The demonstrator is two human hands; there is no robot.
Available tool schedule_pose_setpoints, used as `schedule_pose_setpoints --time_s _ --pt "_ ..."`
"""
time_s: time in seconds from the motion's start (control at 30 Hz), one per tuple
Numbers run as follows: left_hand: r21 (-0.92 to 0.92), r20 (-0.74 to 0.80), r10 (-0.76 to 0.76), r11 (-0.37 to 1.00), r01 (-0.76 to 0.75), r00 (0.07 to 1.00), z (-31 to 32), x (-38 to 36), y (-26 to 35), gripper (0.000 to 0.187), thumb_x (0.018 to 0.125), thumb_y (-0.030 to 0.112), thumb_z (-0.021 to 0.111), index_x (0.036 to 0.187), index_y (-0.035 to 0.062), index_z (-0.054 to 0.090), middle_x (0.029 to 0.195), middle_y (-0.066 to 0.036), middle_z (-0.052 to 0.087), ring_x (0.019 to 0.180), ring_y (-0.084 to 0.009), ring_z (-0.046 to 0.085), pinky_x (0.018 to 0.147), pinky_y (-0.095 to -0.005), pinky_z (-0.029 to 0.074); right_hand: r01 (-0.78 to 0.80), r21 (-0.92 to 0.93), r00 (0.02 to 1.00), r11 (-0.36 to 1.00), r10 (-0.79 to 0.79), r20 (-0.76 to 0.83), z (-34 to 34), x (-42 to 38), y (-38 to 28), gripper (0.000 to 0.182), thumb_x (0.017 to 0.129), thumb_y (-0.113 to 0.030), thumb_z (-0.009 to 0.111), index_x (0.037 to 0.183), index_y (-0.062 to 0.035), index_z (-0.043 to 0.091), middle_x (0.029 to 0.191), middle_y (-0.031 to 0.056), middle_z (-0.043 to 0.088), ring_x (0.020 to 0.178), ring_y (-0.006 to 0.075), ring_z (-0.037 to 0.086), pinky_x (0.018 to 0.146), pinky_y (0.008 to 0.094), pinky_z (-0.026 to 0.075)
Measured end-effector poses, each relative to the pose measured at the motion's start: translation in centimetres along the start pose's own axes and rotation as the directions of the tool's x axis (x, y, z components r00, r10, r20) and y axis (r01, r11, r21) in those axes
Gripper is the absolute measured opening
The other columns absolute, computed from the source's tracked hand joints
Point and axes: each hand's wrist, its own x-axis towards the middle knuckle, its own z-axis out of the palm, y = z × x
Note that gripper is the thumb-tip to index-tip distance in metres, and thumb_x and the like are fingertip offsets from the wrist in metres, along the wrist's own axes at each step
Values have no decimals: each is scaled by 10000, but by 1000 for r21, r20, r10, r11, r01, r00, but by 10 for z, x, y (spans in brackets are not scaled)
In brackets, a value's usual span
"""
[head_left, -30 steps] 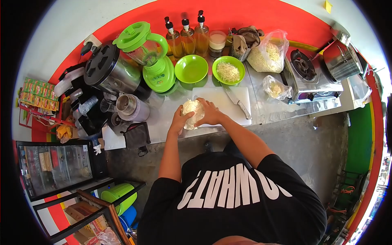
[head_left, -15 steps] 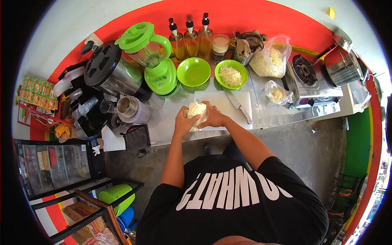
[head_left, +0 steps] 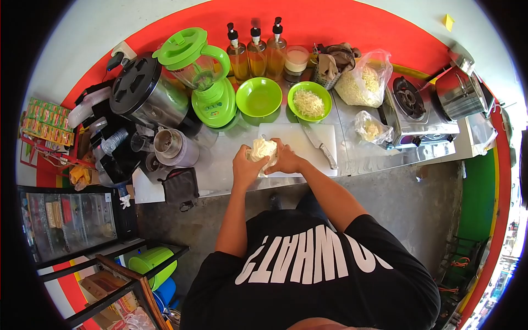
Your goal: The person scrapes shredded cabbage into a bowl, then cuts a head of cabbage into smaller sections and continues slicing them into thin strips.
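Note:
A pale cream-coloured lump with a folded, crinkled surface (head_left: 262, 149) is held up between my two hands at the near left corner of the white cutting board (head_left: 286, 132). My left hand (head_left: 245, 166) wraps round its left side. From the right, my right hand (head_left: 285, 159) closes on it, fingers partly hidden behind. On the board's right part lies a knife (head_left: 326, 154), its blade angled toward the back. Behind the board, pale shreds (head_left: 308, 103) fill a green bowl (head_left: 293, 88). A second green bowl (head_left: 258, 98) stands left of that one.
A green blender (head_left: 212, 99), a steel container with a black lid (head_left: 140, 91) and several pump bottles (head_left: 256, 56) line the back and left. At right are a plastic bag of pale shreds (head_left: 366, 82), a small bag (head_left: 373, 127) and a gas stove (head_left: 418, 124).
The whole view has shifted slightly. Both hands keep hold of the pale lump in nearly the same place, with only a small change in its outline.

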Motion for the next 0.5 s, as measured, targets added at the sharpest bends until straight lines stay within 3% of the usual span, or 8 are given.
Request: schedule_pose_setpoints --time_s 0.03,0.1,0.27,0.33,0.4,0.43,0.47,0.5 --pt "19 1 -7 1000 7 1000 -2 -1 5 514 690 301 906 929 -3 567 874 -186 684 794 -303 660 742 -420 521 -1 -1 1000 1000 1 0 0 0 2 1308 559 -570 945 1553 -116 224 1459 244 467 1359 449 410 1137 572 317" --pt "58 3 -3 998 3 1000 -6 -1 9 525 683 309 913 923 -2 564 877 -188 682 795 -308 660 740 -422 520 35 1 999 999 -35 -8 1 -1 4 1283 601 -492 953 1559 -129 180 1371 292 506 1341 448 418 1130 570 335" --pt "233 20 -70 970 63 997 -16 2 20 560 670 333 931 962 -8 595 926 -189 697 835 -279 676 764 -404 529 11 -7 999 1000 -11 -43 2 1 5 1243 613 -507 943 1547 -96 233 1374 287 516 1313 447 456 1115 546 378" --pt "9 145 -33 999 32 989 -17 14 0 507 736 275 909 1044 -17 632 949 -129 714 825 -189 660 754 -351 544 6 -6 999 1000 -6 -44 2 2 6 1218 625 -526 934 1540 -76 270 1374 288 524 1306 443 473 1110 531 395" --pt "-82 196 -48 994 65 979 -22 24 -10 519 740 277 906 1080 -14 643 990 -127 722 866 -185 672 791 -344 548 32 129 999 991 -26 -48 -2 5 8 1155 652 -568 911 1513 -36 356 1375 296 539 1303 438 502 1105 504 419" --pt "-172 255 -54 980 101 965 -24 26 -13 534 744 279 903 1116 -11 654 1031 -125 730 907 -181 685 829 -336 551 75 84 994 994 -67 -88 0 4 10 1018 742 -562 863 1475 -4 430 1323 256 603 1265 364 567 1089 452 445" --pt "-172 254 -56 980 102 966 -25 27 -15 534 744 279 903 1116 -11 654 1031 -125 730 907 -181 685 829 -336 551 75 85 994 994 -68 -87 0 4 12 1018 742 -562 863 1475 -4 430 1323 256 603 1265 364 567 1089 452 445" --pt "-192 266 -93 970 147 959 -25 27 -16 518 752 261 899 1118 -10 652 1029 -117 727 900 -176 684 824 -332 553 82 208 996 975 -71 -62 -1 6 14 925 787 -535 839 1439 6 469 1271 221 634 1185 314 601 1037 423 471"
